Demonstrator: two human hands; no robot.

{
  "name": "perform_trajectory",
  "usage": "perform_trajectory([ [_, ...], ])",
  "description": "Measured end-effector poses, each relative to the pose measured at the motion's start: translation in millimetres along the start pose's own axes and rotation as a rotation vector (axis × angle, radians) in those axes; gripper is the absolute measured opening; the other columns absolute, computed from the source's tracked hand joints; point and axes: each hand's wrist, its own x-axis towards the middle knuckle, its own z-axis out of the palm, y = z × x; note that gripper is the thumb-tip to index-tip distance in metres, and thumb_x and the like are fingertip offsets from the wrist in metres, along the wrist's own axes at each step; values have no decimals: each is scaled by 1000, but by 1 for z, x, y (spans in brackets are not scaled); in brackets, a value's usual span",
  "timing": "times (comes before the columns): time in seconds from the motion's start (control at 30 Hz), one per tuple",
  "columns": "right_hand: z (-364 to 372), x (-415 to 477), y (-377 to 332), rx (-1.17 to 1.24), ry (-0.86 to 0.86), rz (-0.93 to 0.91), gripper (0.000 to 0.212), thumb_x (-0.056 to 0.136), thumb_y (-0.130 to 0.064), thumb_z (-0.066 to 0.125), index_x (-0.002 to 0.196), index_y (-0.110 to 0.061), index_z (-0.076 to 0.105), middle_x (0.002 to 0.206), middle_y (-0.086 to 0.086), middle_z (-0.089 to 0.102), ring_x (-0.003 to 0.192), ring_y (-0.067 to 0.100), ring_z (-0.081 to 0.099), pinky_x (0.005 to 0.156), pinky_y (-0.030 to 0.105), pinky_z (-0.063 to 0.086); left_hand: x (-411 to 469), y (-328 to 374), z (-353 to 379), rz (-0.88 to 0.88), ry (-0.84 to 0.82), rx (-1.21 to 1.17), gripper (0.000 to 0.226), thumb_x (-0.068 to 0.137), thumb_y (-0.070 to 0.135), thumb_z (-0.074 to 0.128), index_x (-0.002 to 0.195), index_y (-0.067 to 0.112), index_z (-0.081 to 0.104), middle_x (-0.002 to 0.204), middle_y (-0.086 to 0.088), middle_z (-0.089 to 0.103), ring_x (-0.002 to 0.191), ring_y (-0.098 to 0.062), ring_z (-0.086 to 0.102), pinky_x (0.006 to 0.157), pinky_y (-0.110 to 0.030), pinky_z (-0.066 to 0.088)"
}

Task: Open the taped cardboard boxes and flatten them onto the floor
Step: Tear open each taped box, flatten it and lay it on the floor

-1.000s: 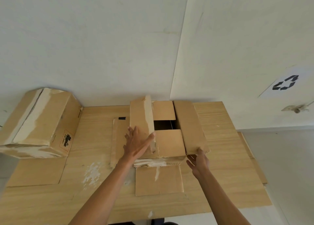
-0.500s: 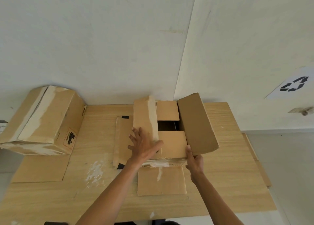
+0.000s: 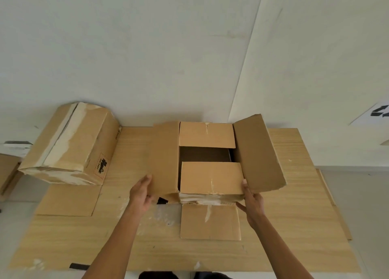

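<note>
Whereas it lay shut before, the left flap [image 3: 164, 158] stands open.

Pale walls [image 3: 126, 47], a recycling sign [image 3: 377, 114] at right, light wooden tabletop [image 3: 294, 215] below.

Mid-frame on the worktop [image 3: 294, 215], close to the wall behind: an open cardboard box [image 3: 210, 196]. Left flap [image 3: 164, 158] up along its left side, right flap [image 3: 256, 154] leaning out to the right. Far flap [image 3: 207, 134] and near flap [image 3: 211, 177] folded inward over the opening, with a gap between. Flat on the worktop just below the box in frame: a bottom flap [image 3: 210, 221]. Left hand [image 3: 143, 194] gripping the left flap's near end. Right hand [image 3: 252, 205] touching the box's near right corner, between near flap and right flap. At left of frame, well apart from the open box: a taped cardboard box [image 3: 69, 144]. Right against its near side, a flat cardboard sheet [image 3: 67, 200]. At the right edge, on the wall: a recycling sign [image 3: 376, 114].
</note>
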Motion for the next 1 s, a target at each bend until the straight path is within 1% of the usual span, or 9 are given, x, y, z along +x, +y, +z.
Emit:
perform_trajectory([
  [0.13,-4,1,0,35,-37,4,51,88,-47,67,126,-19,51,116,-2,63,117,26,58,101,59,51,4,-19,10,657,385,849,69,90,11,71,151,9,37,153,-17,41,142,-34,40,114,-51,38],
  [0.2,-1,-2,-1,41,-12,-11,53,84,-54,66,123,-21,53,115,-1,65,113,27,60,99,58,51,-15,-11,42,1222,340,945,57,90,0,60,145,6,47,149,-14,46,145,-27,37,119,-46,31],
  [0.27,3,-5,-5,42,50,-32,45,89,-58,60,116,-23,59,113,3,68,108,29,63,99,58,51,-37,0,86,1451,100,947,47,89,0,58,136,8,57,140,-9,55,136,-22,46,114,-42,38],
  [0.37,4,-6,-11,114,114,-37,58,97,-58,49,138,-17,51,119,4,65,111,27,61,104,58,47,-45,6,140,1156,-310,1400,64,96,43,59,150,15,40,152,-5,45,140,-21,42,114,-51,39],
  [0.47,-3,1,-13,168,116,41,70,97,-60,48,149,-14,38,132,10,57,122,31,57,102,57,47,-29,0,158,724,-371,1948,98,83,79,50,154,15,29,159,-9,34,146,-31,33,118,-66,18],
  [0.6,-14,6,-11,223,88,96,75,96,-59,51,152,-13,33,143,15,51,128,36,54,101,59,44,-45,11,147,1006,-281,1556,48,90,69,51,109,25,60,107,7,63,95,-12,60,86,-40,53],
  [0.73,-17,13,-11,250,39,115,76,96,-57,52,151,-9,34,143,16,49,124,35,53,100,56,46,-92,18,130,885,-717,1252,59,94,69,45,75,17,66,67,6,59,51,-7,46,54,-28,42],
  [0.87,-18,5,-18,108,-20,70,71,80,-69,61,123,-12,58,94,12,67,87,28,66,75,38,56,-111,-20,110,694,-833,1303,38,96,57,56,89,22,70,85,8,65,70,-5,60,69,-30,55],
  [1.0,-30,-2,-26,-310,-229,41,81,85,-76,50,142,-18,51,136,7,58,128,33,56,99,39,48,-104,-60,103,826,-648,1472,50,80,72,63,107,31,62,105,14,54,96,-5,51,85,-29,49],
])
